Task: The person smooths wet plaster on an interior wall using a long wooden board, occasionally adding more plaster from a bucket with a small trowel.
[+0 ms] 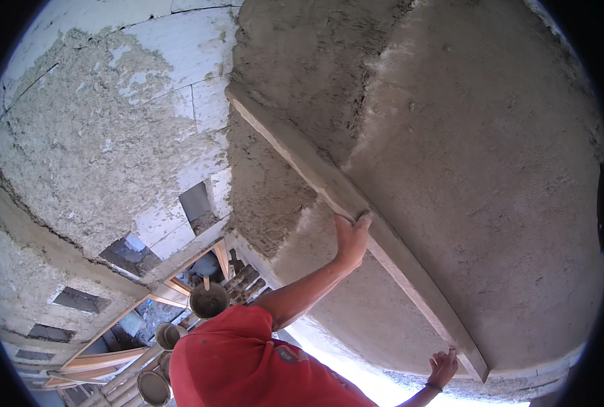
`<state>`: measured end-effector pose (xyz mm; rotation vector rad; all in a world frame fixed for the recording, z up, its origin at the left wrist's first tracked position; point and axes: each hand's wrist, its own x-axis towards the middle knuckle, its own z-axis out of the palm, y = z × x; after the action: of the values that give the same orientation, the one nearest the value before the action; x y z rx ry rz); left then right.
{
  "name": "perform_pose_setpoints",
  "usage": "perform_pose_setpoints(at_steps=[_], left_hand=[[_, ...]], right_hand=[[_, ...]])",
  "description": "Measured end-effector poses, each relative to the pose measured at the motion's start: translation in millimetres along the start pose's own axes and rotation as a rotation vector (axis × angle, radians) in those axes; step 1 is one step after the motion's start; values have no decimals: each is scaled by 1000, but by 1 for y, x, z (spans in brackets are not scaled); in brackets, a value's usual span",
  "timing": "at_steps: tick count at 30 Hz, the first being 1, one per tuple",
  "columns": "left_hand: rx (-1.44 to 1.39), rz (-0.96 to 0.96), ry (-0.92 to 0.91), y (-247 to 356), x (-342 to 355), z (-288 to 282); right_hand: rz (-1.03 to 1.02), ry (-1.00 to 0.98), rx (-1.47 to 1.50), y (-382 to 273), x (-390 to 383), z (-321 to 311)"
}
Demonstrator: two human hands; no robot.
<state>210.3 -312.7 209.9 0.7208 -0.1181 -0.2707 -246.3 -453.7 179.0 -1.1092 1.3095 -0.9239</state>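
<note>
A long straightedge [410, 275], coated in grey-brown plaster, lies slantwise against the freshly plastered wall [499, 176]. It runs from the upper left to the lower right. My left hand [353, 239] grips its lower edge near the middle, with the thumb at the board's face and the other fingers partly hidden. Close to the lower right end, my right hand [442, 368], with a dark band at the wrist, holds the same edge by the fingertips. Rougher, darker plaster [295, 54] shows above and left of the board, and a ragged ridge crosses the wall there.
On the left, a wall of white blocks [180, 47] is partly covered with rough mortar and has square openings [197, 203]. Below stand a mortar bucket [209, 299] with a wooden handle in it and further buckets [154, 388], beside wooden frames [108, 359] and poles.
</note>
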Motion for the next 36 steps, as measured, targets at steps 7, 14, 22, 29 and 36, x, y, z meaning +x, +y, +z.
perform_pose_setpoints(at_steps=[7,14,22,29,36], left_hand=[[34,26,74,-16,4,-3],[-24,36,26,-24,1,-10],[39,52,97,-47,5,-35],[-11,31,-96,1,12,1],[1,39,-119,21,4,18]], right_hand=[[-1168,733,-1208,29,0,43],[-1195,716,-1264,46,50,4],[-1320,715,-1194,40,49,25],[-1343,804,-1223,-9,48,9],[-1306,778,-1296,-39,37,1]])
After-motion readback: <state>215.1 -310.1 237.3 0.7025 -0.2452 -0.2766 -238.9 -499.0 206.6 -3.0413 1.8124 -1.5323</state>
